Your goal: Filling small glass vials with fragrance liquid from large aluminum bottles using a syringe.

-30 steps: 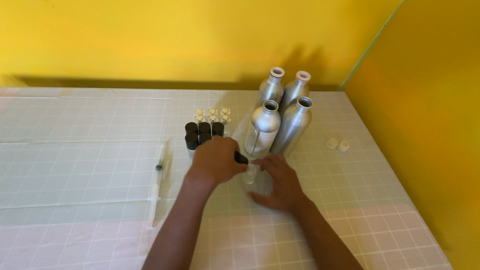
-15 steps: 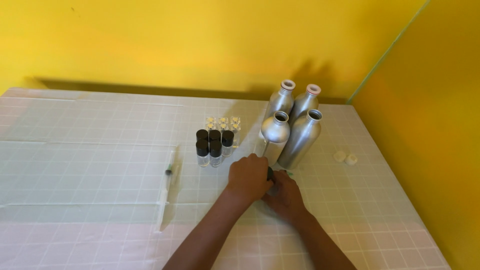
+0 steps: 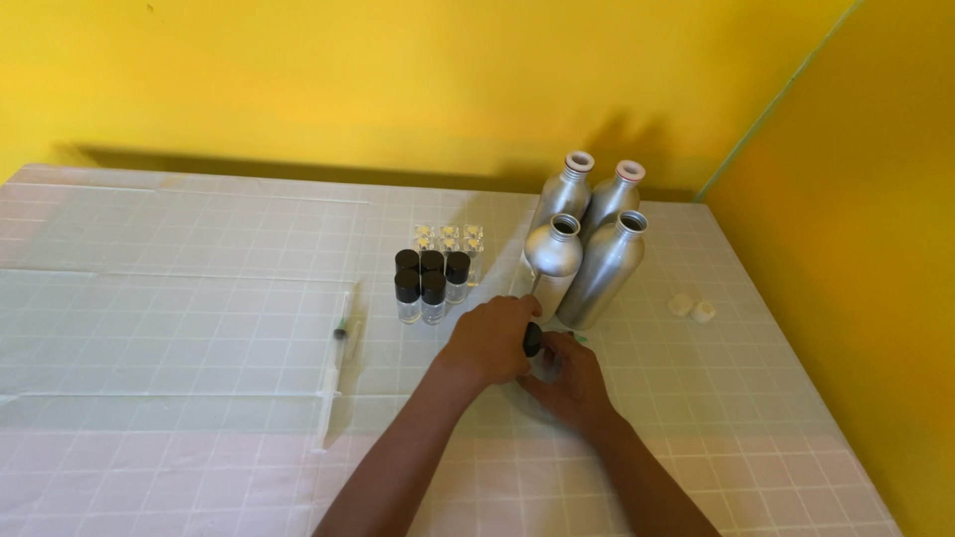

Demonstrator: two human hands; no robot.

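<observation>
At the table's (image 3: 199, 298) right-centre, both hands meet over a small clear vial (image 3: 542, 360) w/ a black cap (image 3: 533, 339), just in front of four aluminium bottles (image 3: 597, 268). From my remote seat I read it so: left hand (image 3: 492, 340) curled over the cap, fingers closed on it; right hand (image 3: 569, 383) cupped round the vial body, closed on the glass, low to or on the table. Vial mostly hidden by fingers, so can't tell if the cap is seated or off.

To do this step well, I judge: keep the vial upright, steady the body w/ the right hand, turn only the cap, and mind the near bottles, tall enough to tip if knocked.

Materials: bottles are brushed matte metal, rounded shoulders, narrow open necks, two w/ pale rims. Five capped vials (image 3: 428, 283) stand in a cluster to the left, glossy black tops; uncapped clear ones (image 3: 448, 239) behind. A clear plastic syringe (image 3: 338, 358) lies further left. Two small white caps (image 3: 691, 306) sit right of the bottles. Table cover: white, gridded, creased.
</observation>
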